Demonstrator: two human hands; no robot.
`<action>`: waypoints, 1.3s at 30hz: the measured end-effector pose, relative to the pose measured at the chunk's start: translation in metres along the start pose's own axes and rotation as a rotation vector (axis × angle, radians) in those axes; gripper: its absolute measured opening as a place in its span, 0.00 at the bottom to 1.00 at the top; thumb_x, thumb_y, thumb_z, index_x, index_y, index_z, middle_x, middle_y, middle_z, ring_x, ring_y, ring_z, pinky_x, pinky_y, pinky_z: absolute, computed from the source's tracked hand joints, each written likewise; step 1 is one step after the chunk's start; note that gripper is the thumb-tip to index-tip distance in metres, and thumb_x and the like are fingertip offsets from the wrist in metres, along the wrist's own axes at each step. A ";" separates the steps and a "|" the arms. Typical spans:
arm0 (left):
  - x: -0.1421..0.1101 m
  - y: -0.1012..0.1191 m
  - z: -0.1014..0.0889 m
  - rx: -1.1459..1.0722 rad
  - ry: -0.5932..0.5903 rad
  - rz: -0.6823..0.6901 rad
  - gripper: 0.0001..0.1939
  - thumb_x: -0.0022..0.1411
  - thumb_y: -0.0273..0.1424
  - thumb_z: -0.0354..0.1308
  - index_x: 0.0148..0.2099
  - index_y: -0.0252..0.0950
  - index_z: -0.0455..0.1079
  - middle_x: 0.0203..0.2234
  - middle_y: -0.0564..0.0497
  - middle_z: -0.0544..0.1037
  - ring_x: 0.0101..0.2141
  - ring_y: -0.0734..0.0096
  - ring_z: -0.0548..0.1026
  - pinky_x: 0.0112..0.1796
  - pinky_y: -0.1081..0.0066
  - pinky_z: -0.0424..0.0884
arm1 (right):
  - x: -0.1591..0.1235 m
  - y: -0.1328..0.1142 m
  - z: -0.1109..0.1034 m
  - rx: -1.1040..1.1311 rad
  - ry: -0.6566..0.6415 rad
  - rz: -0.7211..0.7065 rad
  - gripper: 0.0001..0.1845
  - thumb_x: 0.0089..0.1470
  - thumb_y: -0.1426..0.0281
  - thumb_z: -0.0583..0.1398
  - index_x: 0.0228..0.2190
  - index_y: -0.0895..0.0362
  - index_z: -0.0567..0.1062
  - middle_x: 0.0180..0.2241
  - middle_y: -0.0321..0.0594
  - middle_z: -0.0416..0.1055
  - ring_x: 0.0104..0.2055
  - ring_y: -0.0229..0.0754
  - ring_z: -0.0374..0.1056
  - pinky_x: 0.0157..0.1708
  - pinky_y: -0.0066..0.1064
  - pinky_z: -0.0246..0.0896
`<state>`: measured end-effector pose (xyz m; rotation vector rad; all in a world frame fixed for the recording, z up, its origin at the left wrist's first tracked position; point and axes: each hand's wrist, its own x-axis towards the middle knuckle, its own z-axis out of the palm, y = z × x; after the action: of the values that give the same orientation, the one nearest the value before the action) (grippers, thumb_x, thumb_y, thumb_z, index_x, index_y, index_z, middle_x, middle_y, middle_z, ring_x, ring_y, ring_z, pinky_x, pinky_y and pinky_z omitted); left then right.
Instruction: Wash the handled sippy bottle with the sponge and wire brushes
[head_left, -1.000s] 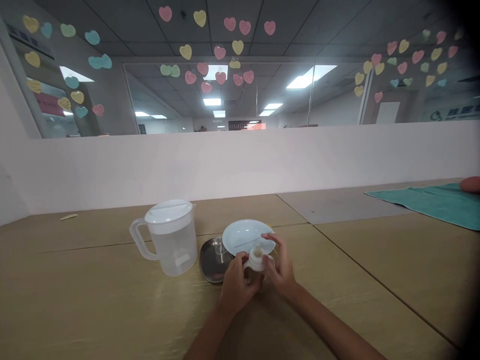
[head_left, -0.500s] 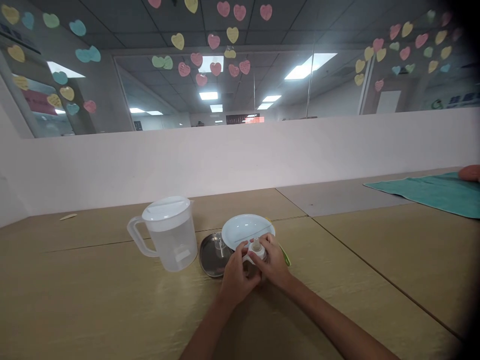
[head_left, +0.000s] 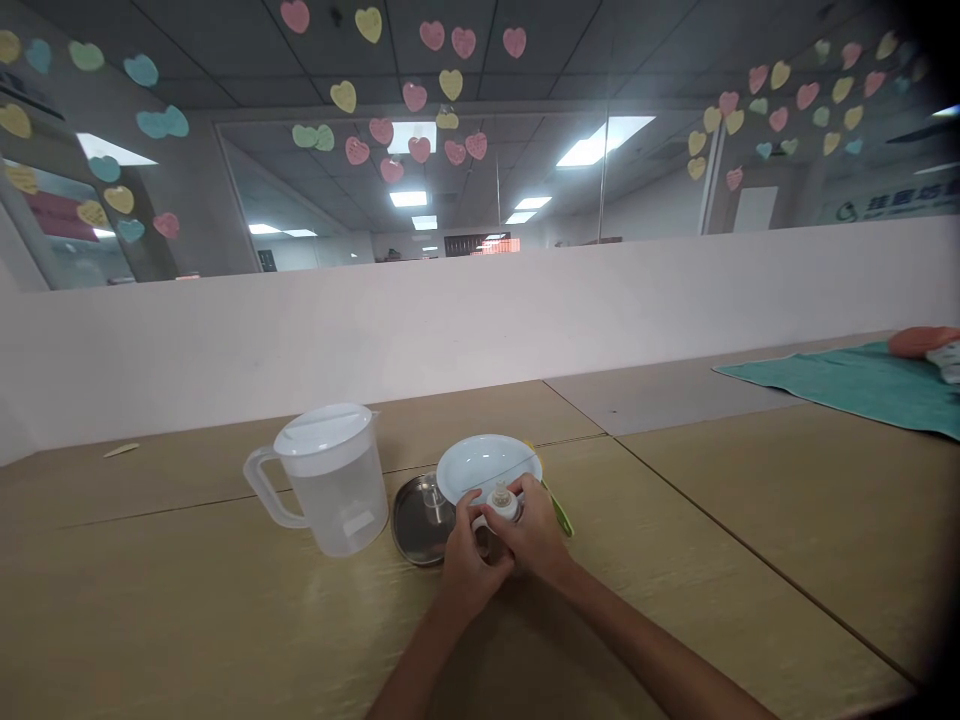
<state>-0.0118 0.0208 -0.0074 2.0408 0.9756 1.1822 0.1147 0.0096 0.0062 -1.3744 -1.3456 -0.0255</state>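
Note:
Both hands are closed around a baby bottle with a clear teat and a white collar, near the middle of the table. My left hand grips its left side, thumb and fingers curled around it. My right hand has its thumb and fingers on the white collar. Most of the bottle's body is hidden by my hands. Just behind lies a pale blue bowl. To the left is a metal tray with a small clear cup on it. A green-handled utensil shows partly beside my right hand.
A lidded clear plastic jug stands on the left of the wooden table. A teal towel lies at the far right with an orange-pink object on it. Behind runs a white wall under a window.
The camera view has shifted slightly, so the scene sits a little further left. My fingers have moved slightly around the collar, and the teat shows more clearly. Both hands still hold the bottle.

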 end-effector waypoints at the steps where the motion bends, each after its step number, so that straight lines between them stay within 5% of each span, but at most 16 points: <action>1: 0.000 0.000 0.000 0.007 -0.001 -0.007 0.36 0.46 0.27 0.57 0.57 0.39 0.47 0.41 0.51 0.73 0.27 0.77 0.71 0.30 0.74 0.69 | -0.001 -0.002 0.001 0.007 0.008 0.029 0.15 0.43 0.58 0.61 0.27 0.54 0.64 0.28 0.37 0.67 0.30 0.42 0.64 0.28 0.31 0.57; 5: 0.002 -0.004 -0.014 0.129 -0.056 0.091 0.38 0.51 0.32 0.57 0.61 0.39 0.43 0.44 0.48 0.73 0.34 0.71 0.74 0.38 0.69 0.70 | -0.003 -0.004 0.001 0.034 0.003 0.022 0.14 0.44 0.59 0.61 0.28 0.55 0.64 0.28 0.37 0.68 0.30 0.42 0.64 0.29 0.31 0.56; 9: 0.013 -0.012 -0.043 0.434 -0.102 0.354 0.30 0.56 0.39 0.54 0.59 0.38 0.54 0.43 0.45 0.73 0.44 0.61 0.71 0.46 0.60 0.66 | -0.006 0.000 0.001 -0.041 0.019 -0.041 0.18 0.45 0.55 0.61 0.29 0.55 0.64 0.27 0.36 0.68 0.30 0.43 0.64 0.33 0.35 0.54; 15: 0.026 -0.049 -0.062 0.670 0.212 0.161 0.19 0.64 0.36 0.42 0.53 0.36 0.63 0.47 0.44 0.72 0.48 0.61 0.69 0.48 0.58 0.66 | -0.011 0.004 0.004 -0.093 0.023 -0.107 0.20 0.47 0.52 0.60 0.31 0.55 0.64 0.29 0.37 0.68 0.31 0.43 0.63 0.33 0.35 0.52; 21: 0.036 -0.087 -0.060 0.800 0.162 0.147 0.22 0.62 0.34 0.42 0.58 0.35 0.58 0.54 0.44 0.66 0.54 0.61 0.64 0.52 0.59 0.63 | -0.013 0.006 0.006 -0.122 0.023 -0.080 0.22 0.47 0.49 0.59 0.31 0.55 0.65 0.29 0.37 0.67 0.30 0.42 0.61 0.31 0.32 0.54; 31: 0.035 -0.064 -0.063 0.712 0.212 0.033 0.19 0.58 0.34 0.50 0.51 0.35 0.63 0.45 0.43 0.69 0.46 0.59 0.68 0.47 0.58 0.66 | -0.014 0.007 0.007 -0.091 0.048 -0.163 0.21 0.51 0.51 0.57 0.34 0.56 0.65 0.31 0.39 0.67 0.34 0.43 0.62 0.35 0.34 0.55; 35: 0.035 -0.039 -0.063 0.456 0.529 -0.028 0.26 0.57 0.40 0.52 0.54 0.33 0.56 0.40 0.44 0.69 0.43 0.60 0.70 0.43 0.57 0.69 | -0.015 0.010 0.008 -0.073 0.035 -0.153 0.21 0.50 0.52 0.58 0.35 0.56 0.66 0.32 0.39 0.67 0.34 0.43 0.62 0.35 0.34 0.56; 37: 0.034 -0.019 -0.058 0.328 0.717 0.061 0.29 0.55 0.42 0.56 0.54 0.33 0.54 0.44 0.42 0.67 0.44 0.61 0.69 0.43 0.60 0.69 | -0.015 0.012 0.009 -0.058 0.034 -0.151 0.21 0.49 0.52 0.59 0.35 0.56 0.66 0.33 0.40 0.67 0.35 0.43 0.63 0.35 0.35 0.57; 39: 0.032 0.000 -0.047 0.240 0.729 0.194 0.25 0.53 0.41 0.59 0.48 0.34 0.58 0.42 0.44 0.68 0.43 0.64 0.70 0.43 0.63 0.70 | -0.016 0.014 0.011 -0.045 0.048 -0.159 0.23 0.47 0.53 0.60 0.37 0.57 0.65 0.34 0.41 0.67 0.36 0.44 0.63 0.35 0.35 0.58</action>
<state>-0.0432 0.0523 0.0279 1.9304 1.3136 2.0809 0.1118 0.0112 -0.0172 -1.2934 -1.4188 -0.1956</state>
